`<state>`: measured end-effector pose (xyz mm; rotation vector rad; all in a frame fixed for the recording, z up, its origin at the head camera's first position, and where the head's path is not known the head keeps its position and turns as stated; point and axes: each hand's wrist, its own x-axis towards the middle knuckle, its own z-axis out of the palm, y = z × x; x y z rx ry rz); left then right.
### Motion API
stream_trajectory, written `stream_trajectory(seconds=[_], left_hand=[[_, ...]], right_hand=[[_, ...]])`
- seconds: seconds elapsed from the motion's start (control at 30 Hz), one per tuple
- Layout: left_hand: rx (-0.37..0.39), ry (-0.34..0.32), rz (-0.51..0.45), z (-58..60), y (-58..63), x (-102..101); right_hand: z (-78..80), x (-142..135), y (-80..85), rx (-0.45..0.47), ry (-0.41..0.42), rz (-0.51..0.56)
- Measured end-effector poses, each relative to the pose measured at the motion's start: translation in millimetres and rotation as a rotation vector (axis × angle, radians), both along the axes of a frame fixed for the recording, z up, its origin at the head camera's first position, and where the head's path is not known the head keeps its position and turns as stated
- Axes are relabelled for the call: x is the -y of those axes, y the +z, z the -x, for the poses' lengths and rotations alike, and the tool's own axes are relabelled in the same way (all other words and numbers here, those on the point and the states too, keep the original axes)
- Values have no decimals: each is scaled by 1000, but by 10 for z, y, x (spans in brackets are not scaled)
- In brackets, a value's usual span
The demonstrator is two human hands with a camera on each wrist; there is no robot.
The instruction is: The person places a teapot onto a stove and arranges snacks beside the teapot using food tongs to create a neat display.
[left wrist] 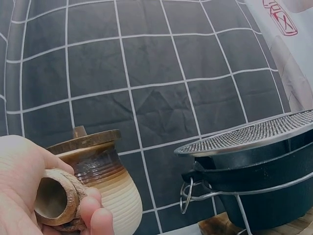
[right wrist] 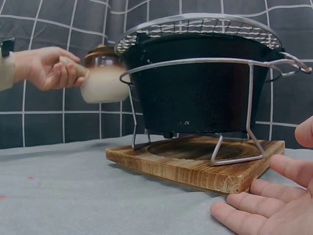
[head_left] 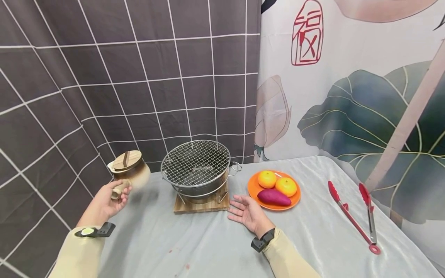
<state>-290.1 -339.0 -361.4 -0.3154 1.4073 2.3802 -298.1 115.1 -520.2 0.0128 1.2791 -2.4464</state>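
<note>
My left hand [head_left: 107, 202] grips the hollow, rope-wrapped side handle [left wrist: 73, 205] of a small brown-and-cream ceramic pot [head_left: 140, 175]. A wooden lid [head_left: 127, 160] sits on the pot, and in the right wrist view the pot hangs above the tabletop. To its right stands a tabletop grill: a black bowl [right wrist: 190, 98] in a wire stand, topped by a round wire mesh [head_left: 196, 162]. Under the stand lies a square wooden board [right wrist: 171, 169]. My right hand [head_left: 251, 216] is palm up with fingers extended beside the board's near right corner; whether it touches the board I cannot tell.
An orange plate [head_left: 290, 204] right of the grill bears two orange fruits [head_left: 267, 179] and a purple sweet potato [head_left: 274, 197]. Red-tipped tongs [head_left: 354, 224] lie spread at the far right. Behind the cloth-covered table [head_left: 194, 247] hang a dark grid curtain and a floral one.
</note>
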Motion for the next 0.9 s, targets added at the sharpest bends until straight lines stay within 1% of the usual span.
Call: stream_trajectory(seconds=[0.2,0.47,0.73,0.9], left_hand=[[5,-18,-23,3,82,-19],[-6,-68,-71,9,194,-49],[-15,-78,-65,19,314,-78],[-20,-93,-79,18,387,-95]], right_hand=[[4,-9,7,12,2,5],[28,-15,2,21,0,10],[20,-15,0,17,2,12],[11,-15,-6,16,5,13]])
